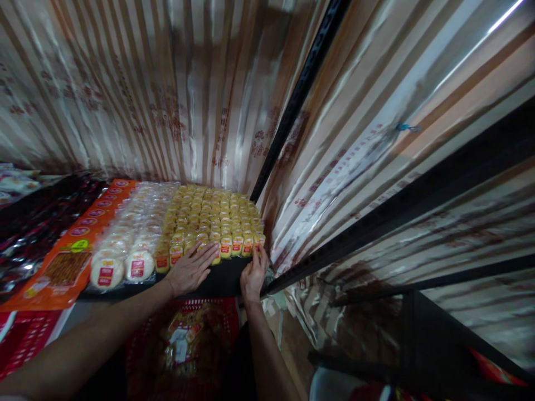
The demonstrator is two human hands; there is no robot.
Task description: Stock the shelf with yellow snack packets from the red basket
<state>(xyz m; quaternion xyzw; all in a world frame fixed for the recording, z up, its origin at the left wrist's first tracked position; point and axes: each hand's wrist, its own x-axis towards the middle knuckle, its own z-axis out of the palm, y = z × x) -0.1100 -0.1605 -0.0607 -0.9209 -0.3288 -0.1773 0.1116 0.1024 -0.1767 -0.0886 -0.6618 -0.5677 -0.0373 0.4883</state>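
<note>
Rows of small yellow packaged cakes (213, 214) with red labels fill the right part of a dark shelf (225, 281). My left hand (191, 269) lies flat with fingers stretched out, its fingertips touching the front row of yellow packs. My right hand (253, 273) is at the shelf's right front corner, fingers curled round the rightmost front yellow pack (259, 240). To the left of the yellow packs lie rows of white round cakes (125, 245) in clear wrap with red labels.
Orange flat packets (71, 250) and dark glossy packets (29, 234) lie further left on the shelf. A red basket (184, 340) with goods sits below my arms. Striped shiny paper covers the back wall (167, 94) and right side (376, 167); black shelf bars (301, 89) cross it.
</note>
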